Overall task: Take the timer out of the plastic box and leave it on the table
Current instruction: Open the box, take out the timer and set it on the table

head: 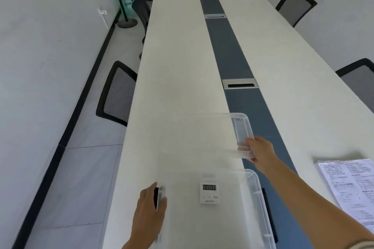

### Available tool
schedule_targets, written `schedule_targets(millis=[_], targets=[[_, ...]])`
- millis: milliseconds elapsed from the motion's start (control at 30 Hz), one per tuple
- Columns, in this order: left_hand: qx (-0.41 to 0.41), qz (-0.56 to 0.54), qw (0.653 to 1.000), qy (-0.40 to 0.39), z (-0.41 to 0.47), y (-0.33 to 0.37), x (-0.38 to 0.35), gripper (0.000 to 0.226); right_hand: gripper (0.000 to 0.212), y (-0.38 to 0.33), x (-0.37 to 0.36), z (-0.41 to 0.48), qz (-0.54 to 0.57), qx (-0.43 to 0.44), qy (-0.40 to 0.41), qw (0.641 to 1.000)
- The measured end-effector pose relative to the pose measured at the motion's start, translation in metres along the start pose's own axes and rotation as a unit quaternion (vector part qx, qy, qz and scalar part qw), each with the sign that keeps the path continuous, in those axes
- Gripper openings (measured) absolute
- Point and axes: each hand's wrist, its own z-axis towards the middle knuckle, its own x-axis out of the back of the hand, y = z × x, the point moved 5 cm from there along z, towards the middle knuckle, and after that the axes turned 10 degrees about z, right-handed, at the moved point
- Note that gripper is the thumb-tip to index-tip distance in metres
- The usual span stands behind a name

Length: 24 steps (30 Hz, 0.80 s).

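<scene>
Timer (209,191) inside plastic box (261,206), lid (240,127) off

One head-worn wide-angle view, looking forward and down.

I see from above the near end of the long white table with a dark blue centre strip (182,66), close over it, facing along its length toward the far wall; wide-angle bend curves the edges, and black mesh office chairs (117,93) flank both sides.

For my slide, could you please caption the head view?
Right hand holds the clear lid, left hand steadies the plastic box; timer inside.
</scene>
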Motion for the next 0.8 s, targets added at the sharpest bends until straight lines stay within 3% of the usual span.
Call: schedule_targets(millis=[167,300,400,500,600,700,800], targets=[[-0.04,0.051,0.997,0.033,-0.012,-0.015,-0.022,0.055,0.021,0.023,-0.02,0.062,-0.046,-0.035,-0.016,0.998],[-0.042,0.062,0.996,0.055,-0.013,-0.014,-0.023,0.054,0.018,0.043,-0.016,0.095,-0.133,-0.065,0.028,0.989],[-0.045,0.063,0.995,0.06,-0.012,-0.015,-0.024,0.053,0.017,0.045,-0.013,0.105,-0.217,-0.041,0.05,0.974],[-0.055,0.044,0.995,0.064,-0.01,-0.017,-0.026,0.05,0.025,0.036,-0.017,0.094,-0.291,0.018,0.021,0.956],[-0.083,0.014,0.994,0.066,-0.003,-0.018,-0.028,0.051,0.035,0.016,-0.023,0.065,-0.321,0.141,0.003,0.936],[-0.107,-0.014,0.992,0.06,0.0,-0.024,-0.032,0.051,0.025,-0.007,-0.032,0.005,-0.267,0.264,-0.028,0.926],[-0.149,-0.024,0.987,0.054,0.003,-0.028,-0.033,0.05,0.013,0.004,-0.042,-0.059,-0.282,0.312,-0.123,0.899]])
